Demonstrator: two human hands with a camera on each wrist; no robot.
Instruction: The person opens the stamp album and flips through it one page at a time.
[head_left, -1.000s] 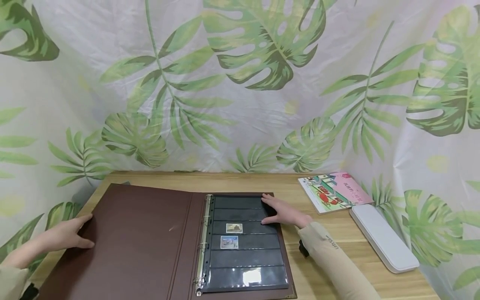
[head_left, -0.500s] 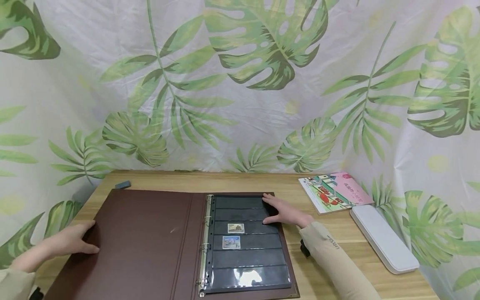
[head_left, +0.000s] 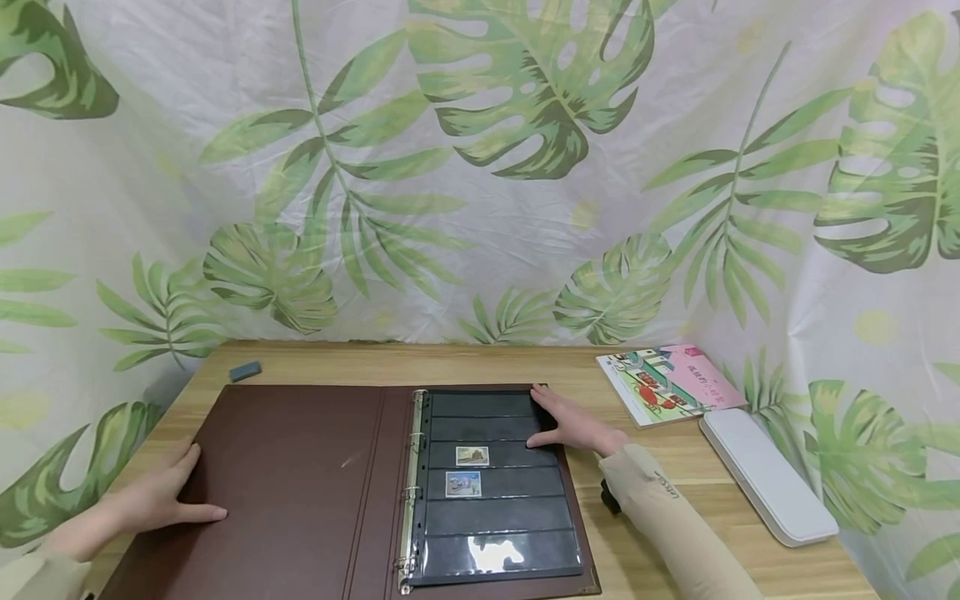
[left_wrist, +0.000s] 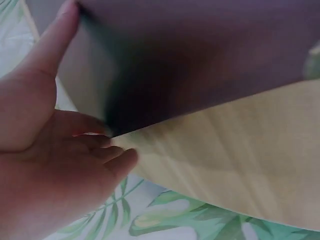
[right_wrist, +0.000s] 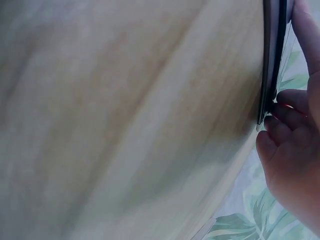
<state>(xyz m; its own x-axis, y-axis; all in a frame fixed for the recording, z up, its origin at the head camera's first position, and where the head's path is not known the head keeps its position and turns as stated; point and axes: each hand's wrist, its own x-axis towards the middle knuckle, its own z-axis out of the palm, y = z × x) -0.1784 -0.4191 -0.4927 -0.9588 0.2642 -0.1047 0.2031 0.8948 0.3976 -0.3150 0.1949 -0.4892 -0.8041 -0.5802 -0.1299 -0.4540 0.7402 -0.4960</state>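
Observation:
A brown ring-bound stamp album lies spread wide on the wooden table. Its black pocket page on the right carries two stamps, one with a brown building and a bluish one below it. My left hand holds the left cover by its outer edge, thumb on the inner face; in the left wrist view, the other fingers of this hand meet that edge. My right hand rests at the upper right of the page with thumb and index finger spread; in the right wrist view its fingers touch the album's side.
A small blue-grey block lies behind the album's left cover. At the back right are a colourful booklet with a crab picture and a long white case. Leaf-print cloth hangs behind the table.
The left cover has come down flatter, uncovering the small block behind it. My left hand has moved down and to the right with it. My right hand has stayed nearly in place.

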